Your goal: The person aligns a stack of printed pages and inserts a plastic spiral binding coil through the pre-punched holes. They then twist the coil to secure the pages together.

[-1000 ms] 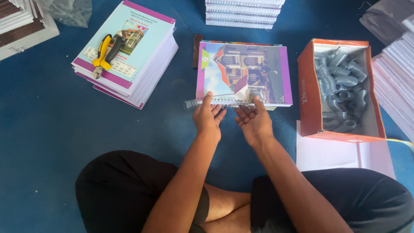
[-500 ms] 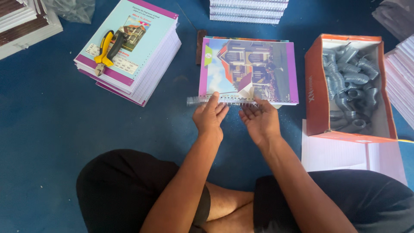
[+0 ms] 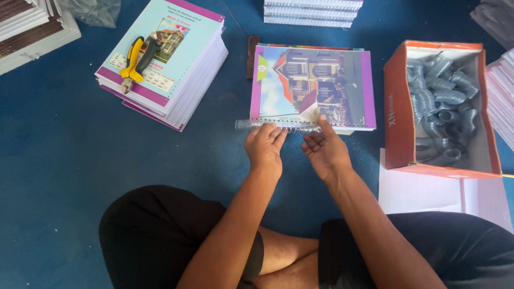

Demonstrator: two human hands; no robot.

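Note:
A notebook (image 3: pixel 313 85) with a house picture and purple borders lies on the blue floor in front of me. A clear plastic spiral coil (image 3: pixel 243 124) runs along its punched near edge and sticks out to the left. My left hand (image 3: pixel 265 147) pinches the coil near its left part. My right hand (image 3: pixel 324 152) rests its fingertips on the coil and the book's edge further right, thumb on the cover.
A stack of unbound notebooks (image 3: pixel 166 64) at the left carries yellow-handled pliers (image 3: pixel 134 61). An orange box (image 3: pixel 399 118) of coils stands at the right, white sheets (image 3: pixel 423 190) beside it. More stacks (image 3: pixel 313 12) lie behind. My crossed legs (image 3: pixel 176 235) fill the foreground.
My hands have stayed at the book's near edge with small finger shifts on the coil. The coil still sticks out to the left.

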